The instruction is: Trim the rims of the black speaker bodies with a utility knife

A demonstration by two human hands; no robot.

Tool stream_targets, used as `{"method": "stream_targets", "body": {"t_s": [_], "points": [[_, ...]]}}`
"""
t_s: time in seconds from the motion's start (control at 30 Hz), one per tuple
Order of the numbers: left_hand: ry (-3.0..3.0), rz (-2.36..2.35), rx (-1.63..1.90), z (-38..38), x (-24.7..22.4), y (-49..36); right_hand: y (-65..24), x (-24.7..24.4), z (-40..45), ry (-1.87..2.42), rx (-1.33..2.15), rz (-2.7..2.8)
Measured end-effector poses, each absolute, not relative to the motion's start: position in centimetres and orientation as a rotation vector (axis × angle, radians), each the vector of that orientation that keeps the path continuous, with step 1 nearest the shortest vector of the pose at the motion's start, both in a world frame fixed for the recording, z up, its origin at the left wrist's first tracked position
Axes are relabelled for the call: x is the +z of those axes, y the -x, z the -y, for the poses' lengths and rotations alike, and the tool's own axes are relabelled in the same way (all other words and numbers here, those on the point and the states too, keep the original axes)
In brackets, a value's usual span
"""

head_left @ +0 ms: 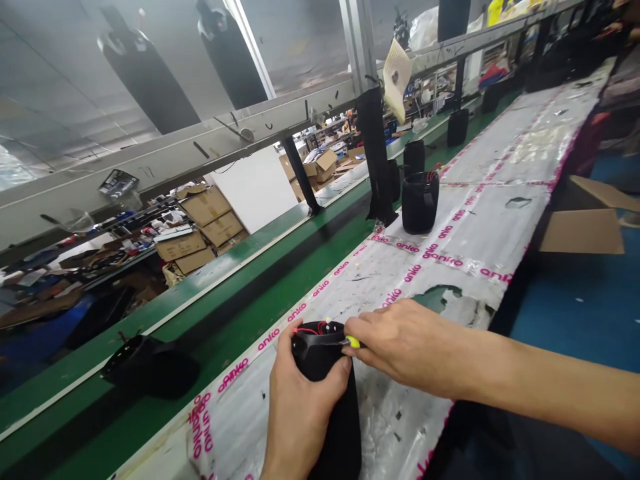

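A black fabric-covered cylinder (344, 427) with red wires (316, 329) at its open top rests at the bottom centre. My left hand (306, 400) wraps round its upper left side, thumb and fingers near the rim. At the rim's right, my right hand (400, 340) is closed on a tool with a yellow-green end (353, 341); the tool's tip reaches to the cylinder's top edge. The rest of the tool is hidden by my fingers.
A green conveyor belt (270, 293) runs beside the plastic-covered bench (370, 267). One black cylinder (173, 367) lies on the belt; another (421, 205) stands farther along the bench. A black-wrapped post (376, 153) rises between them. An open cardboard box (580, 231) is at the right.
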State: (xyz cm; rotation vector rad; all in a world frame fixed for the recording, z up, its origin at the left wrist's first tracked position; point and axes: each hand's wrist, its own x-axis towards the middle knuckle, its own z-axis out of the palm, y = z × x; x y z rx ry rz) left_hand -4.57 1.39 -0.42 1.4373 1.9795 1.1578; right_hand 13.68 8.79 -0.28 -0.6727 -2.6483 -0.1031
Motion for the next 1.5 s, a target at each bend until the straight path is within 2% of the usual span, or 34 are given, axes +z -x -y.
{"method": "stream_targets", "body": {"t_s": [0.37,0.77,1.03,1.13,1.37,1.5], "points": [[-1.424,-2.108,1.133,-1.2,-1.0,4.3,-13.5,-0.4,-8.6,0.63,-0.351,2.624],[-1.403,-2.262,1.112,-0.9,-0.5,3.0,-13.4,-0.6,-8.0,0.68,-0.412,2.631],[-1.433,-2.312,1.091,-0.7,-0.3,2.3,-13.5,1.6,-8.1,0.647,-0.306,2.877],[-1.447,-2.288,1.108,-0.9,-0.5,2.7,-13.8,0.8,-8.4,0.642,-0.166,2.794],[-1.422,-1.946,1.179,-1.2,-0.4,5.3,-14.4,-1.3,-8.0,0.744,0.536,2.11],[-1.173,-1.665,1.254,-1.6,-0.6,5.8,-14.0,-0.6,-8.4,0.806,0.855,2.114]]}}
